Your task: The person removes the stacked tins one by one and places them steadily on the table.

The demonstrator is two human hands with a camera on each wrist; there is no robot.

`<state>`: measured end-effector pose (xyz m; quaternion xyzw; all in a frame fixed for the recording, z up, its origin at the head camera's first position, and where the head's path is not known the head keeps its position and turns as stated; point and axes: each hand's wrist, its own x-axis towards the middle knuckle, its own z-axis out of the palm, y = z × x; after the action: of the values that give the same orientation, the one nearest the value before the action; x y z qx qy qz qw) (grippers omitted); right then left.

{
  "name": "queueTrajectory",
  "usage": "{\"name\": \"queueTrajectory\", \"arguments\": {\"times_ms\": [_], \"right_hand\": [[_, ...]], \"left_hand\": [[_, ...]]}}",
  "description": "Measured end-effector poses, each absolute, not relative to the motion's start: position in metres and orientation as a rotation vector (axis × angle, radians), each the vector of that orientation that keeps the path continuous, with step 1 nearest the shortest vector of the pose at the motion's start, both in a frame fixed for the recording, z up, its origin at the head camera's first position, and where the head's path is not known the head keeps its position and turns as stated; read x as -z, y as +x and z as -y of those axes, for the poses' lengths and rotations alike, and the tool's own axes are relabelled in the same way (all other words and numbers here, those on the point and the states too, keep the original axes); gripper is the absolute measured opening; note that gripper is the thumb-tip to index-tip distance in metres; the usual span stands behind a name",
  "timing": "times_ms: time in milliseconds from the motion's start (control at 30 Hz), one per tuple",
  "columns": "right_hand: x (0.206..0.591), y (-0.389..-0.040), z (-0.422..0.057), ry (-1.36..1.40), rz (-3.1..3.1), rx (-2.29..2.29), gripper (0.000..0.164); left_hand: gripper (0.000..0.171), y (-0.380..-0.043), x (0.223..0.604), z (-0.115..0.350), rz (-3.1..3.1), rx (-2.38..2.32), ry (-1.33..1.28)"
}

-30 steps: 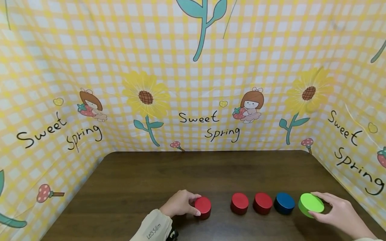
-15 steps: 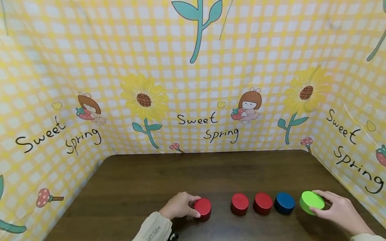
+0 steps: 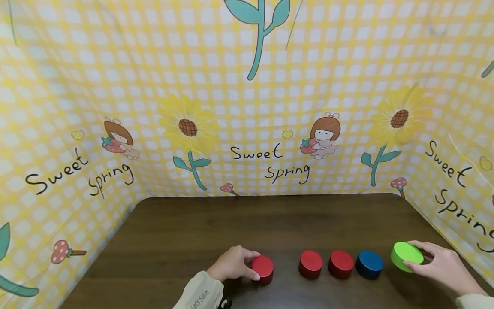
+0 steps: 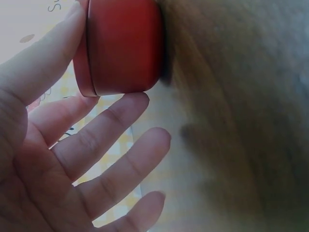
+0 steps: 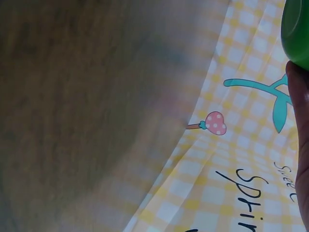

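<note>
My left hand (image 3: 233,264) holds a red round lidded tin (image 3: 263,269) between thumb and fingers at its left side. The left wrist view shows the lid seam of this red tin (image 4: 123,46), with the outer fingers spread below it. At the right, my right hand (image 3: 444,264) pinches a bright green round tin (image 3: 407,255) by its edge, slightly raised over the table. Only a piece of the green tin (image 5: 297,36) and a dark finger edge enter the right wrist view. Between the hands stand a red tin (image 3: 310,264), another red tin (image 3: 341,263) and a blue tin (image 3: 369,264).
The dark wooden table (image 3: 231,227) carries the tins in a rough row near its front. A yellow-checked cloth (image 3: 247,107) with printed flowers and lettering rises behind the table and along both sides.
My right hand has lifted the green tin a little, and its gap to the blue tin has widened slightly. My left hand keeps its hold on the red tin. The head view has shifted slightly.
</note>
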<state>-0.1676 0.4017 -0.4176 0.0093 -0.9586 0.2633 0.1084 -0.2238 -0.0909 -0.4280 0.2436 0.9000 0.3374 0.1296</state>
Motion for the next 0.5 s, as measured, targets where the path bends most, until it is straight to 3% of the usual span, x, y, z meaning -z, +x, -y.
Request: {"name": "queueTrajectory", "arguments": {"times_ms": [500], "right_hand": [[0.418, -0.183, -0.406, 0.075, 3.008, -0.792, 0.058]], "left_hand": [[0.053, -0.226, 0.427, 0.091, -2.627, -0.898, 0.727]]}}
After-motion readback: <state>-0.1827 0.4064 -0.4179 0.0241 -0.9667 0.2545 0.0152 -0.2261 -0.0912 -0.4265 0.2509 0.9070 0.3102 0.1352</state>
